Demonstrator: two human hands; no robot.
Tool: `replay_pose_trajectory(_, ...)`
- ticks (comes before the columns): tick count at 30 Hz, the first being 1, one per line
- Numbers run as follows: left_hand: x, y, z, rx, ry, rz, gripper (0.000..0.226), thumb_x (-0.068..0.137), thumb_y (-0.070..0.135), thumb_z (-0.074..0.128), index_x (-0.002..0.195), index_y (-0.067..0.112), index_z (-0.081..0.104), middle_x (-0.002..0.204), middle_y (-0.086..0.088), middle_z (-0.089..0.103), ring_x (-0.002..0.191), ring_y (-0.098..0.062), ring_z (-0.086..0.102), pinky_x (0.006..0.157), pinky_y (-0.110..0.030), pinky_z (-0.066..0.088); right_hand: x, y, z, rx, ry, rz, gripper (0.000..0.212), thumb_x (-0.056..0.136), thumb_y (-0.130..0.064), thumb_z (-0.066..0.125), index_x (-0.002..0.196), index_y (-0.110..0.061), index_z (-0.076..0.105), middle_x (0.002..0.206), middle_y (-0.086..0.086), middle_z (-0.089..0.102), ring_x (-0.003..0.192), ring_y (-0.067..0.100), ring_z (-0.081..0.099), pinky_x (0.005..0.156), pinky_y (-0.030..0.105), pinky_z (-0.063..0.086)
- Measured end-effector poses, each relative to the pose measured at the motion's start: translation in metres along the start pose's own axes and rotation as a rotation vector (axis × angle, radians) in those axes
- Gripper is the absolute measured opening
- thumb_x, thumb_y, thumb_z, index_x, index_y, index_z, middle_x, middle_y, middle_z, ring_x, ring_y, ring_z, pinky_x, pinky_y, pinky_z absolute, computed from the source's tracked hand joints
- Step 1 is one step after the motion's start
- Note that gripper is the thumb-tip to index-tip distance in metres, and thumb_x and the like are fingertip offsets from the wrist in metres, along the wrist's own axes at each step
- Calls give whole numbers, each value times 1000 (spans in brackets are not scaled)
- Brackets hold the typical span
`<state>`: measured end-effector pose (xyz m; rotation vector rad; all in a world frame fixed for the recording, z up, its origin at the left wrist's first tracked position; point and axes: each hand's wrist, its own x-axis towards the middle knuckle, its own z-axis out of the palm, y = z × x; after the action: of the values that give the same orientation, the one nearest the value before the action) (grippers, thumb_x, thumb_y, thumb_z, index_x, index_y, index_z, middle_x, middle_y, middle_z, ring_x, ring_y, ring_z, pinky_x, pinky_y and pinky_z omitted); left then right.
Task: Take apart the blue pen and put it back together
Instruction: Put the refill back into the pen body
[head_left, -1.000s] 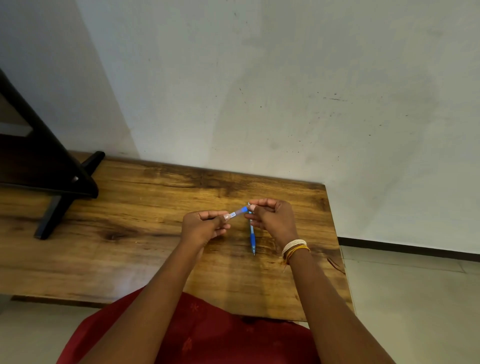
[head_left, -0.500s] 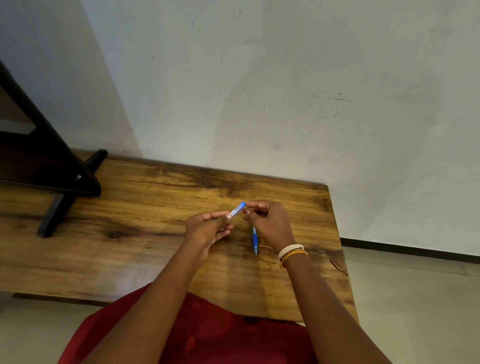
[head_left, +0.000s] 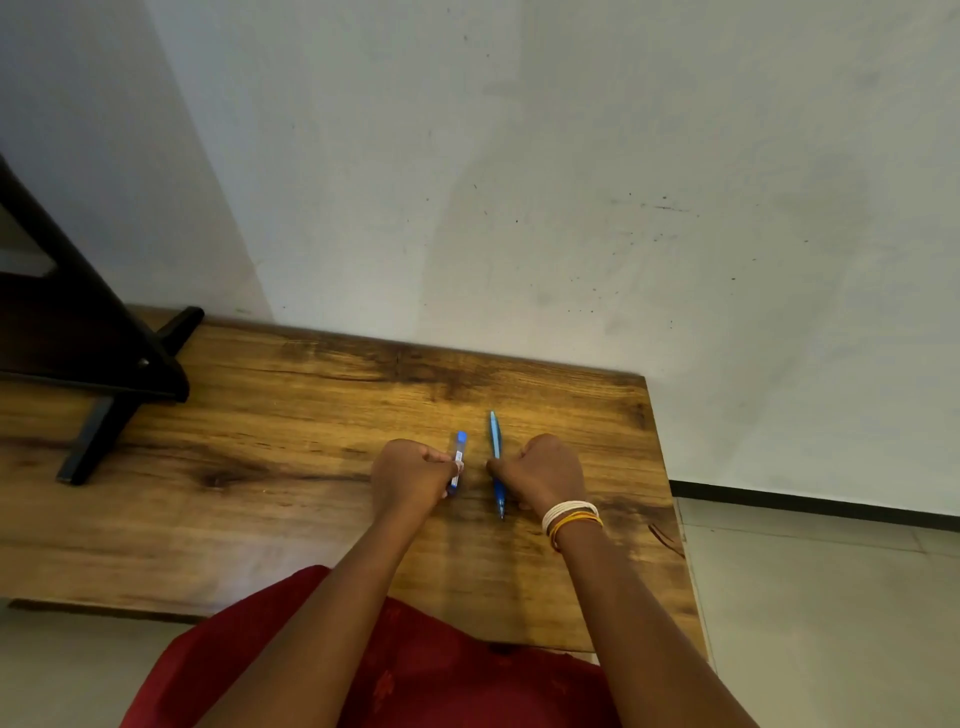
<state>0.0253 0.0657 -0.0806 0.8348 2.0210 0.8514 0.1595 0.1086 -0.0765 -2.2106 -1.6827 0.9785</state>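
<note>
Head view shows the blue pen in two pieces near the table's (head_left: 270, 426) right end. The left hand (head_left: 410, 475) is clenched around the clear barrel (head_left: 458, 460), its blue cap pointing to 12 o'clock. At its 3 o'clock, just apart, the right hand (head_left: 543, 473) pinches the blue inner part (head_left: 496, 457), which lies lengthwise. Disassembly looks done; reassembly likely calls for lining both pieces up and sliding one into the other.

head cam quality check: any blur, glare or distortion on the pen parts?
Head view: both pen pieces are sharp enough, the short capped piece in the left hand and the long piece by the right hand; no glare; soft shadows on the table; wide-angle bending at the table edges.
</note>
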Motion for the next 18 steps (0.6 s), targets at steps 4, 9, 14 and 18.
replay_pose_trajectory(4,0,2,2,56,53,40,12,72,27,79,63,22,72,61,1,71,58,-14,68,63,-36,59,2,2,3,-20,-28,-15,39,68,-38,75,85,-3,70,83,13,73,79,29,71,73,39,61)
replay_pose_trajectory(9,1,2,3,44,51,19,18,73,27,79,61,19,68,55,1,68,48,-11,66,60,-34,58,1,3,4,55,-54,-41,31,70,-32,74,79,-3,71,76,13,73,75,29,72,70,43,61)
replay_pose_trajectory(14,0,0,4,58,58,45,23,75,27,77,61,13,66,52,-2,66,45,-13,63,53,-29,53,-2,3,8,99,-52,-86,29,69,-30,73,76,-2,70,73,15,73,73,31,72,69,46,61)
replay_pose_trajectory(18,2,-2,4,59,43,53,24,76,27,76,62,9,67,53,-4,67,47,-16,65,55,-31,54,-1,6,11,113,-56,-112,33,71,-36,75,72,-3,71,68,13,72,68,28,71,66,44,61)
